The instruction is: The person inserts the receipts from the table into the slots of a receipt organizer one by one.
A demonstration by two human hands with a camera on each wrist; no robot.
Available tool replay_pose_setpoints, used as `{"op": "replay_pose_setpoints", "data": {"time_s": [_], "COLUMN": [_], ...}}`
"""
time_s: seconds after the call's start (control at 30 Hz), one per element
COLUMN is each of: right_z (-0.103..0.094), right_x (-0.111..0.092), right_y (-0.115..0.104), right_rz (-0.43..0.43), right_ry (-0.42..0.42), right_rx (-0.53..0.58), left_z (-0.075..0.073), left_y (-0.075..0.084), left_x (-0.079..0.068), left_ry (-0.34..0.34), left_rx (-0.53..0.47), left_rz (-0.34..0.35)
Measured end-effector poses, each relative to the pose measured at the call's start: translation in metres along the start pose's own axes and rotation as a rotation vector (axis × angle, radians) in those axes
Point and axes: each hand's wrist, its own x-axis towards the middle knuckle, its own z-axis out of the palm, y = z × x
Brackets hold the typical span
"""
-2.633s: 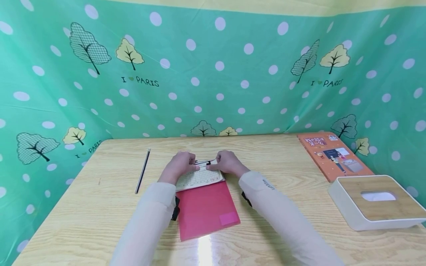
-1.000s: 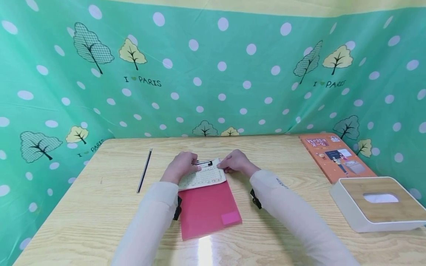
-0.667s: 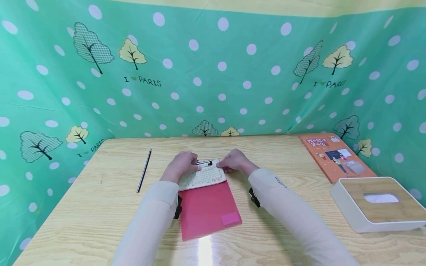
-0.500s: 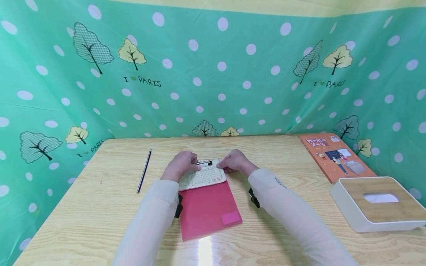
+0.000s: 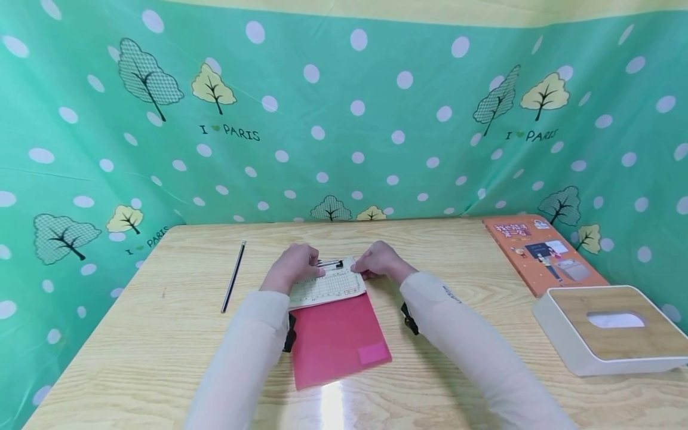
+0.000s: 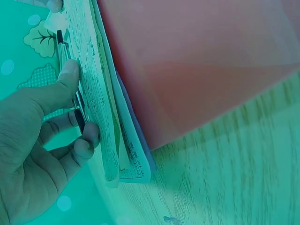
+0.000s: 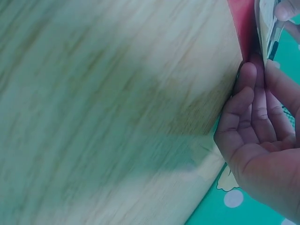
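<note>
A red folder [image 5: 335, 340] lies on the table, with several sheets of grid paper [image 5: 330, 288] across its far end. At the sheets' far edge is a slim metal clip [image 5: 330, 263] with black ends. My left hand [image 5: 292, 267] pinches this clip; in the left wrist view the thumb [image 6: 70, 75] is on its near side and curled fingers are around a black end. My right hand [image 5: 381, 261] pinches the paper's far right corner between thumb and fingers, as the right wrist view also shows. The paper hides the folder's far part.
Left of the folder lies a dark pencil [image 5: 233, 276]. At the right stand an orange book [image 5: 516, 254] and a white tissue box [image 5: 570, 340] with a wooden top. A green dotted curtain [image 5: 344, 131] hangs behind the table [image 5: 161, 346].
My right hand has moved off the clip's right end, slightly to the right, onto the paper's corner. My left hand keeps its place at the clip. Over the last second little has moved.
</note>
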Motion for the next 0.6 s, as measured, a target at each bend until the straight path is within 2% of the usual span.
{"op": "replay_pose_setpoints", "data": {"time_s": [0.13, 0.3, 0.6], "right_z": [0.0014, 0.0047, 0.0080], "right_x": [0.0005, -0.0014, -0.0012], "right_y": [-0.0003, -0.0036, -0.0057], "right_rz": [0.010, -0.042, -0.103], "right_ry": [0.014, 0.051, 0.098], "right_rx": [-0.028, -0.121, -0.215], "left_z": [0.0017, 0.0041, 0.0061], "left_y": [0.0003, -0.0006, -0.0018], "left_x": [-0.0008, -0.0003, 0.0013], "left_ry": [0.013, 0.028, 0.037], "left_rx": [-0.007, -0.004, 0.014], "left_rz": [0.001, 0.009, 0.017]}}
